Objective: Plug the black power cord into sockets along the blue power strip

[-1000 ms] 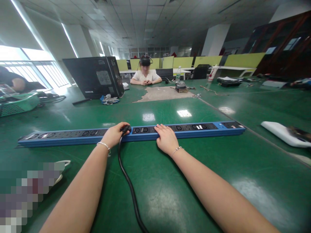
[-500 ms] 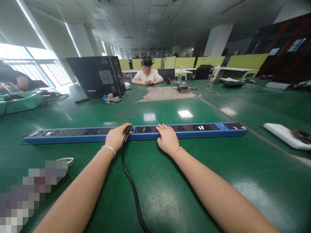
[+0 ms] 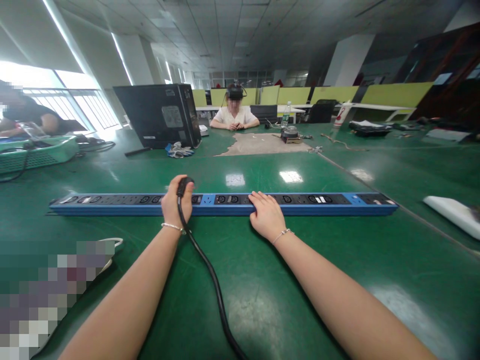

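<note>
A long blue power strip (image 3: 225,211) with black socket panels lies across the green table in front of me. My left hand (image 3: 175,200) is closed around a black power plug (image 3: 187,186), raised just above the strip's sockets. From the plug a thick black cable (image 3: 212,272) runs down toward me and leaves the view at the bottom. My right hand (image 3: 267,212) rests over the strip right of its middle, fingers across the top and thumb at the front side. A blue three-hole socket (image 3: 207,199) shows uncovered between the hands.
Beyond the strip stand a black computer case (image 3: 155,117) and grey-blue gloves (image 3: 179,150). A person (image 3: 234,115) sits across the table, another at far left behind a green basket (image 3: 41,155). At right lies a white object (image 3: 452,212); a blurred-out item (image 3: 56,295) is at near left.
The plug has come up off the strip in my left hand, moving left and uncovering the blue socket. My right hand stays on the strip; the view has shifted slightly.
</note>
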{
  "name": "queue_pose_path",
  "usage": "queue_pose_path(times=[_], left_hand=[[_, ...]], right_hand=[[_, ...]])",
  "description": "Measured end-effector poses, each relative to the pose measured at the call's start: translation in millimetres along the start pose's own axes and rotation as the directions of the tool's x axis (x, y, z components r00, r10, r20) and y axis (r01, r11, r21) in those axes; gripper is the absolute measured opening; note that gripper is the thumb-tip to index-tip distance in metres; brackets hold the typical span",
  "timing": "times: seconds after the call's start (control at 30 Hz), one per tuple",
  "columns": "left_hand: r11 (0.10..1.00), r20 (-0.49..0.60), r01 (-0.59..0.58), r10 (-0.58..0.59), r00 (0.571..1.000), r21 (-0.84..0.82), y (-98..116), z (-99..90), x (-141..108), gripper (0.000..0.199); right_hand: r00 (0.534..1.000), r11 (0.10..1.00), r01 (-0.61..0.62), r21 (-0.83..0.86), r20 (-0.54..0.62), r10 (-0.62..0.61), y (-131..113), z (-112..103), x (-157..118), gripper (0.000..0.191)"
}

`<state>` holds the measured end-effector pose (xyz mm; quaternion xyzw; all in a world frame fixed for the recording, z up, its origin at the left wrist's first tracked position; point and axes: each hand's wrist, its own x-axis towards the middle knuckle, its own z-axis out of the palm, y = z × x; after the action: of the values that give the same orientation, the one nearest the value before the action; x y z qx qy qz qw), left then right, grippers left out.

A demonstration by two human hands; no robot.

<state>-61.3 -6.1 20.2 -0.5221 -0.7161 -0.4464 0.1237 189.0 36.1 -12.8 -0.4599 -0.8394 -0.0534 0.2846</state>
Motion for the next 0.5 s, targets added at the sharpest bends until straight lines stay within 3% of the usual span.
queue_pose_path(times=[0.07,0.17,0.27,0.4,0.5], left_hand=[[0.997,-0.055,0.070,-0.071,0.996,-0.013,-18,-11.8,7,0.041],[0.979,-0.037,0.202,-0.202,0.979,-0.002,-51,-24.2,14,0.040],[0.980,0.027,0.200,-0.200,0.979,0.009,-73,-29.1,17,0.038],[0.990,0.208,0.117,-0.130,0.969,0.072,-74,-30.8,21,0.035],[0.990,0.257,0.094,-0.119,0.959,0.107,-72,-31.6,24,0.034]], right_hand=[[1.000,1.000,0.003,-0.001,-0.001,-0.003,0,0,0,0.048],[1.000,1.000,-0.001,0.003,-0.001,0.001,0,0,0,0.048],[1.000,1.000,-0.004,0.007,0.003,0.004,0,0,0,0.048],[1.000,1.000,-0.004,0.010,0.006,0.004,0,-1,0,0.048],[1.000,1.000,0.001,0.008,-0.002,-0.001,0,-1,0,0.048]])
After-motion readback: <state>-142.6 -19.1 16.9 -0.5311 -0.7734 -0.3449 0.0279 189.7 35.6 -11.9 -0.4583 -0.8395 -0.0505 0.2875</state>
